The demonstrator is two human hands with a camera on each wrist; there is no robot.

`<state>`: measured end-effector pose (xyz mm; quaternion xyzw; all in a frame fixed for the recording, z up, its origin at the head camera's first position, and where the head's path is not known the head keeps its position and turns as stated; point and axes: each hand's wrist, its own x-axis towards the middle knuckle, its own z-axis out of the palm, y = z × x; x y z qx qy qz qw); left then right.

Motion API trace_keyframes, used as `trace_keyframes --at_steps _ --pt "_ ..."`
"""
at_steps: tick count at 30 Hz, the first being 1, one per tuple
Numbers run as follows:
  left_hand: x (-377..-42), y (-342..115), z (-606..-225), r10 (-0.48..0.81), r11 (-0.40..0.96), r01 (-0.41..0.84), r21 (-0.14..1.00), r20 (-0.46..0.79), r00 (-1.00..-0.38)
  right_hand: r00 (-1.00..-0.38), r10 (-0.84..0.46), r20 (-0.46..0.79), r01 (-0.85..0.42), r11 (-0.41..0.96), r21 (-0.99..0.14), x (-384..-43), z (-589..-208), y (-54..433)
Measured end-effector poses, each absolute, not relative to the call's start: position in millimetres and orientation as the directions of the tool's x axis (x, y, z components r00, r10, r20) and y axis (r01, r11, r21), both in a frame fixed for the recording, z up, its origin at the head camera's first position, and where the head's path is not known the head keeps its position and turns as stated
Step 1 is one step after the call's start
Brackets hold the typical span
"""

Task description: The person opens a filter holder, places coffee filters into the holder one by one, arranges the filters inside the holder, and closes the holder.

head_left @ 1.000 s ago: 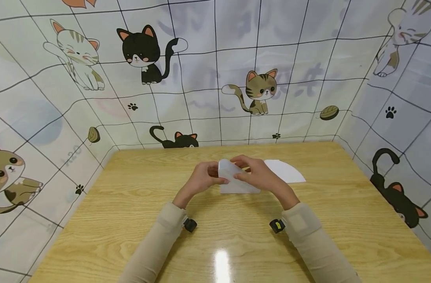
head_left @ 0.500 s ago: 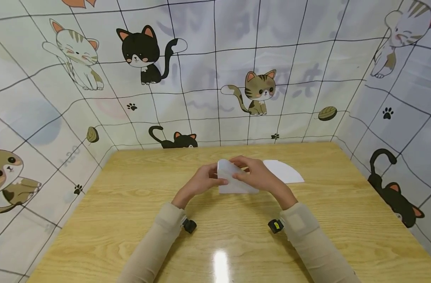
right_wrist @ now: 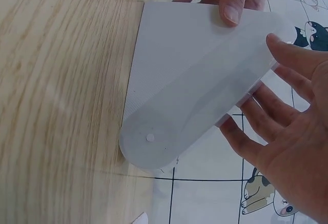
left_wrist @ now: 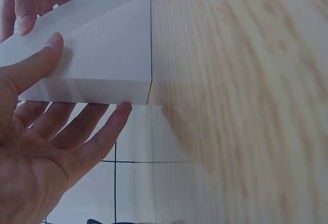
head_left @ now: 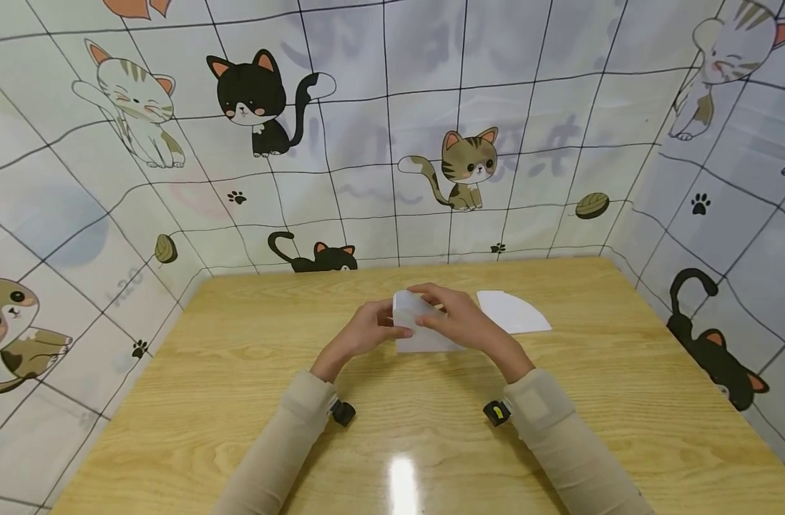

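Note:
A white wedge-shaped case (head_left: 408,304) stands on its straight edge on the table, its outer side rounded at the top. In the right wrist view a translucent, round-ended band (right_wrist: 189,106) runs along its slanting side, with a small round dot near the lower end. My left hand (head_left: 365,329) grips the case's left side, thumb on the near face and fingers on the edge behind. From the right, my right hand (head_left: 459,315) holds the slanting side between thumb and fingers. What the case holds inside is hidden.
A white fan-shaped sheet or stack (head_left: 514,312) lies flat behind my right hand. The wooden table (head_left: 250,350) meets a cat-patterned cloth wall (head_left: 360,179) at the back and on both sides. Each wrist carries a small black camera.
The whole head view shifts slightly left. Both hands keep their hold on the case, and my right hand moves a little left and up along its slanting side.

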<state>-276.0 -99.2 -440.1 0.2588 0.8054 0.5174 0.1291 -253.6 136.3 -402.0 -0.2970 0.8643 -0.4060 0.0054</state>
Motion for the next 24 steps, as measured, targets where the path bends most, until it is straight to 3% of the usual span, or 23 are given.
trace_keyframes --at_steps 9,24 --pt "-275.6 -100.1 -443.2 0.542 0.323 0.281 0.904 0.067 -0.838 -0.831 -0.509 0.223 -0.491 0.484 -0.724 -252.3 -396.7 141.2" --pt "-273.1 -98.0 -441.6 0.542 0.301 0.275 0.913 0.073 -0.837 -0.788 -0.565 0.245 -0.535 0.431 -0.727 -254.6 -392.6 153.5"
